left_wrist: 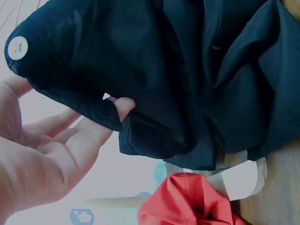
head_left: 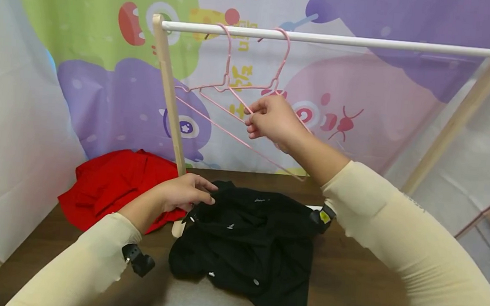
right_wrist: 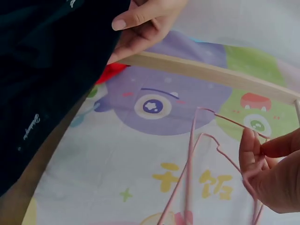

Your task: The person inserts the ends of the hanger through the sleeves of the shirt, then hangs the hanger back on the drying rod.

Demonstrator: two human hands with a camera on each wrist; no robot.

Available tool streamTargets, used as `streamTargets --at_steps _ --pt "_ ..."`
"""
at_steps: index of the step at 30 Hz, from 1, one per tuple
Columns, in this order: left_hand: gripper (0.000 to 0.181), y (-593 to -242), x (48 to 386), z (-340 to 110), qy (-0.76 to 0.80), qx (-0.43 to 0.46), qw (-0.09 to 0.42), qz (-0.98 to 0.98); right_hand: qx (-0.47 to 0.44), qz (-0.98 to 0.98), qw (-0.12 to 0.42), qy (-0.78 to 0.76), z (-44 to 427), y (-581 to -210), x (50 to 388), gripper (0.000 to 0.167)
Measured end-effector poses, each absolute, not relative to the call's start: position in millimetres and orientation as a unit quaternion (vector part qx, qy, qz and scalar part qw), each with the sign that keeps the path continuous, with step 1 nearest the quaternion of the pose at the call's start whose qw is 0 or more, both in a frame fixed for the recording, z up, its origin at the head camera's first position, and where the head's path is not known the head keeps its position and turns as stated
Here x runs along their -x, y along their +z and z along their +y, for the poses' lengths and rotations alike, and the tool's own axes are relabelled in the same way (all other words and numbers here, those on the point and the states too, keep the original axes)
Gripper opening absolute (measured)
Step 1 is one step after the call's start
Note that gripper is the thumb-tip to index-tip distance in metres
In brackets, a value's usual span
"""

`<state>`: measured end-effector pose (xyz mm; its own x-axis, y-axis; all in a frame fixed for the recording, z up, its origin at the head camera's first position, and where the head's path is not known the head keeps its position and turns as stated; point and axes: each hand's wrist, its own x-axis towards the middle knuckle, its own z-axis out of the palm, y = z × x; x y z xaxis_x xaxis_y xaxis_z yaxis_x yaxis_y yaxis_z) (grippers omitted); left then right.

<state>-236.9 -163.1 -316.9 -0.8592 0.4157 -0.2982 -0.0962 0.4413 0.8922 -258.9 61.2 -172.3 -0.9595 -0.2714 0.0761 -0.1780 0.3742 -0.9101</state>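
Two pink hangers [head_left: 245, 145] hang by their hooks from the rack's white bar. My right hand [head_left: 275, 122] pinches one hanger's wire near its shoulder, also visible in the right wrist view, where the hand [right_wrist: 274, 168] holds the pink wire [right_wrist: 187, 178]. Below, a black buttoned garment [head_left: 259, 240] lies crumpled on the table. At its upper left edge is my left hand [head_left: 183, 192]. In the left wrist view the fingers of that hand [left_wrist: 61, 150] lie under and around the edge of the black cloth [left_wrist: 140, 70], near a white button.
A red cloth [head_left: 117, 181] lies at the left, behind and beside the rack's left wooden post [head_left: 171, 99]. The white bar [head_left: 366, 42] runs across to a right post [head_left: 459, 122]. Behind it hangs a patterned curtain [head_left: 256, 10]. The brown table [head_left: 347, 286] extends to the right.
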Motion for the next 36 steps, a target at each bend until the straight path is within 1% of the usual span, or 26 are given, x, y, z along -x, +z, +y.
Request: streamTargets --at_steps 9,16,21,28,32,36 --pt "0.053 -317 237 -165 0.522 -0.096 0.255 0.808 0.145 0.834 -0.007 -0.532 62 -167 255 0.018" --pt "0.052 -318 238 -165 0.52 -0.112 0.25 0.809 0.154 0.836 -0.048 -0.525 73 -170 242 0.018" --pt "0.052 -321 239 -166 0.519 -0.112 0.247 0.81 0.157 0.809 -0.069 -0.562 87 -173 232 0.018" --pt "0.053 -320 238 -166 0.523 -0.115 0.246 0.808 0.145 0.791 -0.083 -0.589 113 -173 216 0.012" --pt "0.054 -320 237 -167 0.523 -0.107 0.243 0.81 0.145 0.786 -0.089 -0.594 130 -174 209 0.014" --pt "0.053 -321 236 -169 0.52 -0.102 0.24 0.814 0.145 0.793 -0.105 -0.582 147 -179 202 0.02"
